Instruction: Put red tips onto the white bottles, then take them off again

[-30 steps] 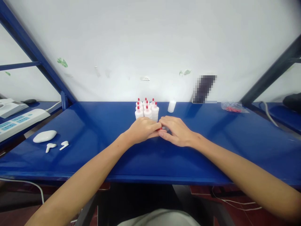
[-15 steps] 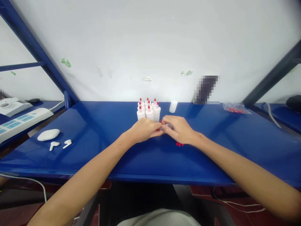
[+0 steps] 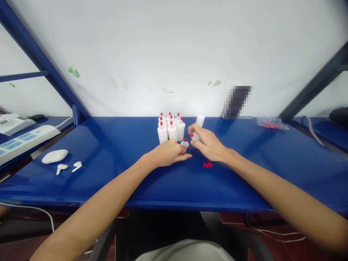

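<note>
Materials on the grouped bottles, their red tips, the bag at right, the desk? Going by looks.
Bottles: likely plastic; milky white, smooth, soft sheen.
Red tips: probably plastic, evenly colored; too small to judge finish.
Bag: thin clear plastic, crinkled highlights.
Desk: glossy blue, reflective; painted metal or laminate, can't tell.

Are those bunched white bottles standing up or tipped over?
Upright: the white bottles stand close together behind the left hand, red tips pointing up.
</note>
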A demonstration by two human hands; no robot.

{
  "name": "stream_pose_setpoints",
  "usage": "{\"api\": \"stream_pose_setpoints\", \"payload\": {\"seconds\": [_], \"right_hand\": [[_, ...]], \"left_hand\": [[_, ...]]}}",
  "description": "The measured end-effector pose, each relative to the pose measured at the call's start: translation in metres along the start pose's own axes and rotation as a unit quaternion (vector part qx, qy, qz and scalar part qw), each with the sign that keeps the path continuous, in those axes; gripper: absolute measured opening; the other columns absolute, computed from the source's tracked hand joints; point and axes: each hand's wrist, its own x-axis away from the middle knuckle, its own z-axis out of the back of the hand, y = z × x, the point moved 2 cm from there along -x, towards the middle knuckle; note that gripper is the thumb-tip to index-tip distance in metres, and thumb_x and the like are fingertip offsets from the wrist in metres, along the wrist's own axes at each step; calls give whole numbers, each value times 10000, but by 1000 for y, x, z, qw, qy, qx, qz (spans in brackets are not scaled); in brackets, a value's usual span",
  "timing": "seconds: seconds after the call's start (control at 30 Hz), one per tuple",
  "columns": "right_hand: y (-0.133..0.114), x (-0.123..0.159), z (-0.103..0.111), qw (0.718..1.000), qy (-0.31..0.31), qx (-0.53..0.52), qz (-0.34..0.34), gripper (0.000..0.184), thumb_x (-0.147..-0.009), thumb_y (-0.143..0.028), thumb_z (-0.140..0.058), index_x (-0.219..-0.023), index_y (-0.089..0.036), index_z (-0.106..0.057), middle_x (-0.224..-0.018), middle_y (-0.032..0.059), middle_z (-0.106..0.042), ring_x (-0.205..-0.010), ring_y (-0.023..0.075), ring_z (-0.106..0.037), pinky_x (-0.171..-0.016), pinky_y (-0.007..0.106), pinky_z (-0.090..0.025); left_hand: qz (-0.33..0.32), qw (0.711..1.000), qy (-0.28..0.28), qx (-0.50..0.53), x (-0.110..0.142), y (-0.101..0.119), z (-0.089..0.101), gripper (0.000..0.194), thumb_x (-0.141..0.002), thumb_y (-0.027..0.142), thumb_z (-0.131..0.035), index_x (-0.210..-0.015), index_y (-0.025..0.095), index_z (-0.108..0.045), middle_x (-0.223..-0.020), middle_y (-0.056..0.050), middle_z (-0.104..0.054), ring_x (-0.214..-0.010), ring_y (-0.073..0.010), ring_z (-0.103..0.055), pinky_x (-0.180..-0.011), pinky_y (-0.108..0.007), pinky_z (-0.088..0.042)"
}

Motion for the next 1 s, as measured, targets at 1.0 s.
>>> {"api": "stream_pose_setpoints", "payload": {"seconds": [1.0], "right_hand": [[9, -5, -12, 984, -77, 150, -60, 402, -976, -587, -348, -983, -223, -519, -810, 52, -689, -687, 232, -630, -540, 278, -298]], "left_hand": [[-9, 998, 8, -56, 1, 2, 2, 421, -981, 439, -465, -692, 161, -594, -558, 7, -550, -472, -121, -469, -502, -248, -274]]}}
